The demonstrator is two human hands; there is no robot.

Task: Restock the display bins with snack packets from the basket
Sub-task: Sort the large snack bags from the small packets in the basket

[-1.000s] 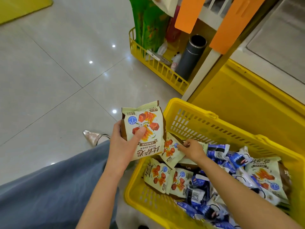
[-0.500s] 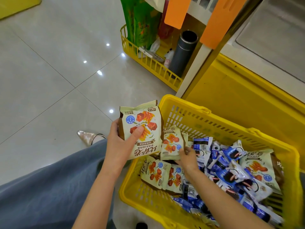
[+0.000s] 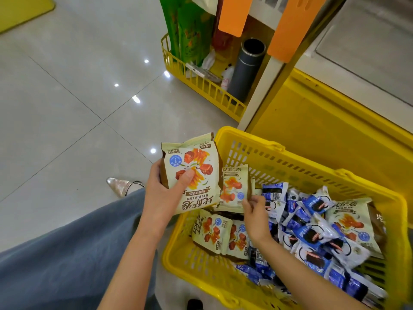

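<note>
Two packets in my hands: collecting step.
Left hand (image 3: 164, 195) clamps big packet (image 3: 196, 162); right hand (image 3: 257, 217) fingers pinch small packet (image 3: 234, 186) at 3 o'clock. Next: stack both.

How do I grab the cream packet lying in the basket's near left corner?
Pinch the cream packet by its flat sealed far edge, coming down from above. It lies face up close by the yellow basket wall, so its left is blocked, and a second packet crowds its right.
</note>
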